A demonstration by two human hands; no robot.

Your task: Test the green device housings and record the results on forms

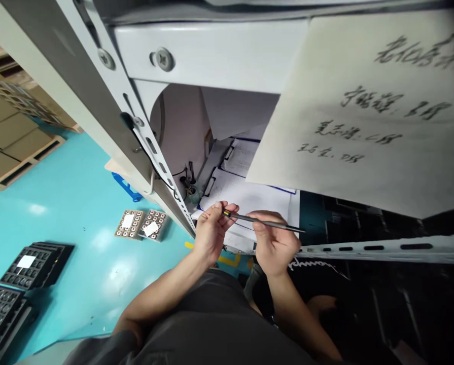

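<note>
Both hands are raised in front of the shelf opening, above the papers. A slim grey pen-like rod (245, 218) with a thin dark tip is gripped by my right hand (274, 246), its fingers closed round the shaft. At the other end, my left hand (212, 228) pinches a small yellow-and-black piece (225, 213) that meets the rod. Whether this piece is part of the rod or separate, I cannot tell. Just beyond the hands lies a clipboard with white paper (249, 195). Farther back is a second clipboard (240, 157) with a written sheet.
A white slotted metal post (154, 147) stands close on the left. A handwritten sheet (363, 116) hangs at the right. Behind the hands is a small pen holder (191, 191). Black trays (29, 263), part trays (130, 224) and pallets with cartons (6, 132) are on the floor.
</note>
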